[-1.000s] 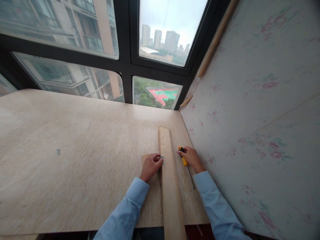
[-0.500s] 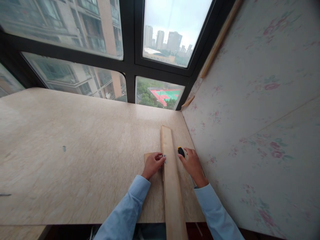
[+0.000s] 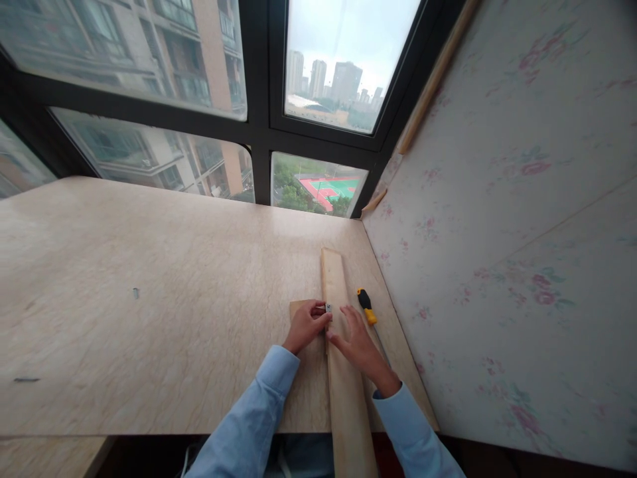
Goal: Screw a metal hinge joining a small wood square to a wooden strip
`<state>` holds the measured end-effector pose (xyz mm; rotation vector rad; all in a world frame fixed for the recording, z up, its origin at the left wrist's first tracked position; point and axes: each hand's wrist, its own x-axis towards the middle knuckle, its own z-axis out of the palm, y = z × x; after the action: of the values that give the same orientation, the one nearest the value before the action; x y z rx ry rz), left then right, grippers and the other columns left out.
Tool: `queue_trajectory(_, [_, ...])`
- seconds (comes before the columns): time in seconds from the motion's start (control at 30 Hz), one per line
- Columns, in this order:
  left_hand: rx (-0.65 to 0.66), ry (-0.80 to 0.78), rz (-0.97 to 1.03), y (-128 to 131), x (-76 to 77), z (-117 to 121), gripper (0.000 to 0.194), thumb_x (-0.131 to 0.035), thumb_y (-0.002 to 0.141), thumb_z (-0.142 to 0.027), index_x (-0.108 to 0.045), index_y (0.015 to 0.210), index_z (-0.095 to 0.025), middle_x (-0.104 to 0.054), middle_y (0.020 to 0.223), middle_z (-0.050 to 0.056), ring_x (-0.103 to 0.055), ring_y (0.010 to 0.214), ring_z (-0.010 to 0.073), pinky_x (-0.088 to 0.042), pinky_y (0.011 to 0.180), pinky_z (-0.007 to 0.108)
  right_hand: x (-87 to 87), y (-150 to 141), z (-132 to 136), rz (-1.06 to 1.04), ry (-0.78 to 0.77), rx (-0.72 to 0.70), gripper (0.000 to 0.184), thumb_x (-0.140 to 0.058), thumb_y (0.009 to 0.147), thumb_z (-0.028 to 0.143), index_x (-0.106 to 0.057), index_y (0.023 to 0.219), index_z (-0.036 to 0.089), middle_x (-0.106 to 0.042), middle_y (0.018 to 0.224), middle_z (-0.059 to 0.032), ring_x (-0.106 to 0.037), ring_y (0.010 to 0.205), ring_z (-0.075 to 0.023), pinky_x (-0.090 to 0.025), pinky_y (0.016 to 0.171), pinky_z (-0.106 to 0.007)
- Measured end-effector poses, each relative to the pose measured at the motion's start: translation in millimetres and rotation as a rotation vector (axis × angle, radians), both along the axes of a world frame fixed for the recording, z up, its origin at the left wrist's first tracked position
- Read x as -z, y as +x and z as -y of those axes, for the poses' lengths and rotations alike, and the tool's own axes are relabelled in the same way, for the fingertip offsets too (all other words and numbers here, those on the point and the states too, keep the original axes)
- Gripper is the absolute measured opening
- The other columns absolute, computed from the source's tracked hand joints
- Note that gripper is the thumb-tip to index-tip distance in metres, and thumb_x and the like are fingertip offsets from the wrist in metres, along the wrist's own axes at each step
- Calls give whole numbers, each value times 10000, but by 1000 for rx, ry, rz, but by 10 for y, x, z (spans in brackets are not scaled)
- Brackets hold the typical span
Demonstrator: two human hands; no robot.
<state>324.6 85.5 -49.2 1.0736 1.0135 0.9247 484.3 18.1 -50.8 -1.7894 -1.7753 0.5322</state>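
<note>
A long pale wooden board (image 3: 342,378) runs away from me over the sill's front edge. At its left side, my left hand (image 3: 306,325) pinches a small metal bracket (image 3: 328,308) against the board's edge. A second wood piece (image 3: 297,307) sticks out to the left behind that hand. Over the board is my right hand (image 3: 359,345), fingers apart and nothing between them, close to the bracket. To its right lies a screwdriver (image 3: 367,307) with a black and yellow handle, its shaft pointing toward me.
A small metal piece (image 3: 136,293) and a thin dark one (image 3: 26,380) lie on the marble-look sill (image 3: 189,265). The flowered wall (image 3: 497,265) rises close on the right. Dark-framed windows (image 3: 259,133) stand at the back.
My right hand has left the screwdriver on the sill and moved left over the board with fingers open. My left hand stays at the bracket.
</note>
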Motion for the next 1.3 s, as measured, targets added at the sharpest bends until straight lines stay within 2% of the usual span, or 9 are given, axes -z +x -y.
queue_trajectory(0.1, [0,-26,15,7,-17,4,315,-763,709,-132,-634,996,-107,-735,893,109,-714,824,186,-580,747,285,87,-44,5,5,3,21,760,-630,829,491,-395,1465,149,-275,1596,-202,-276,1494,-327,-299,1197,-538])
queue_trajectory(0.2, [3,-71,10,9,-51,-7,292,-734,701,-109,-624,972,-109,-727,876,99,-703,780,171,-566,669,250,137,-116,-36,20,32,69,837,-665,798,496,-362,1484,124,-234,1602,-235,-247,1499,-361,-305,1183,-569])
queue_trajectory(0.3, [-5,-171,25,6,-113,-30,213,-661,744,-116,-607,949,-109,-717,831,85,-688,683,154,-535,583,228,159,-200,-119,50,69,116,819,-672,793,459,-381,1467,96,-282,1570,-263,-265,1484,-385,-315,1174,-573])
queue_trajectory(0.4, [4,-241,69,-2,-185,-55,132,-570,794,-127,-584,924,-117,-716,826,85,-695,671,152,-517,562,213,161,-268,-205,71,102,173,758,-687,773,410,-429,1429,132,-370,1523,-242,-334,1441,-392,-326,1159,-573])
queue_trajectory(0.6, [3,-307,52,7,-239,-103,128,-462,835,-125,-577,891,-120,-711,784,89,-687,622,141,-497,533,201,139,-317,-244,103,118,207,672,-637,761,320,-478,1382,118,-458,1462,-227,-415,1382,-354,-329,1152,-530])
queue_trajectory(0.77, [1,-319,14,26,-244,-133,108,-494,803,-123,-581,866,-124,-705,743,85,-682,609,154,-497,523,210,156,-313,-222,88,170,196,621,-635,775,340,-513,1351,140,-497,1435,-210,-438,1356,-347,-342,1129,-544])
queue_trajectory(1.0, [4,-319,-6,28,-256,-145,96,-477,823,-109,-572,821,-125,-683,684,69,-658,566,138,-503,511,205,139,-320,-223,51,219,195,580,-637,766,298,-565,1306,99,-542,1390,-214,-482,1320,-328,-367,1124,-526])
queue_trajectory(1.3, [-19,-307,25,46,-152,-136,121,-518,761,-36,-559,812,-137,-674,686,36,-637,554,116,-507,533,207,106,-301,-197,-32,236,170,524,-628,780,285,-600,1281,133,-556,1384,-195,-484,1334,-306,-380,1128,-519])
